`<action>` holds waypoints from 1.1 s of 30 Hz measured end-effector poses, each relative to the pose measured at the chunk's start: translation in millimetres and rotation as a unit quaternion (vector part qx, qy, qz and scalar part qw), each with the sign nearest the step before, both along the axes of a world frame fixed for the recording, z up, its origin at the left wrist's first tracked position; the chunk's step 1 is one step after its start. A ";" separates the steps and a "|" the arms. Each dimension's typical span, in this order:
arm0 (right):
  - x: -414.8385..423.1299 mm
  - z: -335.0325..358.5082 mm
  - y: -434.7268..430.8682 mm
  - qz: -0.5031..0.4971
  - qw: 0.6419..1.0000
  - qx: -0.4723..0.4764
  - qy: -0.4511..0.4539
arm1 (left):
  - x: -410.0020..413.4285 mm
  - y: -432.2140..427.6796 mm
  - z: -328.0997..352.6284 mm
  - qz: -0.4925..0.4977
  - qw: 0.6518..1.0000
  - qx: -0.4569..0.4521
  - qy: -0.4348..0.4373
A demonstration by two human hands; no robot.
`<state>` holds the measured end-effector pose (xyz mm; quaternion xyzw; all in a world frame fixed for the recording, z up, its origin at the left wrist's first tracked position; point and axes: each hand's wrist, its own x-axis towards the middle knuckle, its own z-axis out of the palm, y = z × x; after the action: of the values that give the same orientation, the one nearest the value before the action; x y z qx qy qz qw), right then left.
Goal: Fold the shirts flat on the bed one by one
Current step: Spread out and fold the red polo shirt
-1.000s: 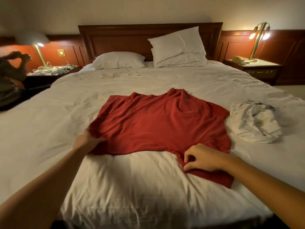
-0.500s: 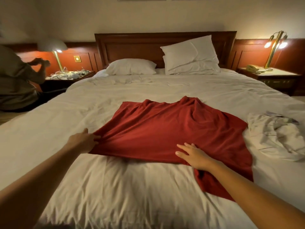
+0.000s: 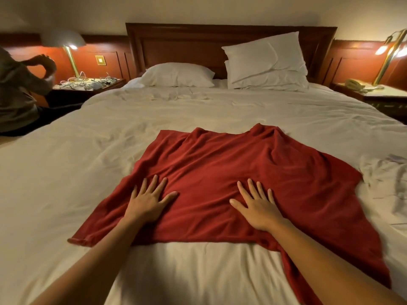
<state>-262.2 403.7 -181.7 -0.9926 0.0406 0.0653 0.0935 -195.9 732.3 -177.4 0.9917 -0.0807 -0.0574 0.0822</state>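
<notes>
Head camera looks down on a red shirt [image 3: 220, 168] spread across the middle of the bed [image 3: 66, 183]. Left hand [image 3: 147, 203] and right hand [image 3: 257, 208] press flat on its near half, each grip wide, fingers straight and splayed, holding nothing. A crumpled pale garment [image 3: 383, 179] lies beside its right edge.

1. A plain pale wall [image 3: 198, 9] rises above dark wood panelling [image 3: 352, 62] and a tall wooden headboard [image 3: 176, 47].
2. The bed [image 3: 66, 172] wears rumpled white sheets; one flat pillow [image 3: 178, 75] lies left, two stacked pillows [image 3: 266, 60] right.
3. The left nightstand [image 3: 114, 83] carries a lit white-shaded lamp [image 3: 63, 38] and tangled cables [image 3: 79, 81].
4. The right nightstand [image 3: 385, 95] carries a lit brass lamp [image 3: 389, 53] and a telephone [image 3: 354, 84].
5. The light is warm and dim.
</notes>
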 end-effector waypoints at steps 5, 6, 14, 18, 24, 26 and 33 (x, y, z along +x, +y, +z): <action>63.6 -13.0 -4.3 -0.020 0.997 -0.014 -0.068 | 66.0 0.1 -12.2 0.010 0.999 -0.017 -0.050; 79.8 -14.4 -6.2 -0.024 0.997 -0.012 -0.071 | 80.9 -1.9 -14.1 0.010 0.998 -0.017 -0.061; 210.3 -26.1 -26.8 -0.030 0.995 -0.033 -0.095 | 213.9 -18.3 -21.4 0.081 0.983 -0.053 -0.156; 249.8 -32.3 -28.8 -0.035 0.991 -0.040 -0.126 | 277.1 -29.6 -6.2 0.151 0.972 -0.126 -0.130; 277.4 -37.7 -30.5 -0.057 0.983 -0.022 -0.176 | 343.8 -32.8 29.8 -0.003 0.977 -0.201 -0.065; 278.0 -39.3 -29.8 -0.061 0.979 -0.023 -0.195 | 355.7 -7.6 34.7 0.017 0.979 -0.139 -0.145; 270.6 -29.6 -26.9 -0.091 0.969 0.024 -0.228 | 340.8 -16.7 31.4 0.135 0.966 -0.051 -0.213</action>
<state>8.4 376.8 -211.2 -0.9710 0.1065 -0.1702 0.1300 144.8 715.6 -146.0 0.9772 0.0354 0.1712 0.1204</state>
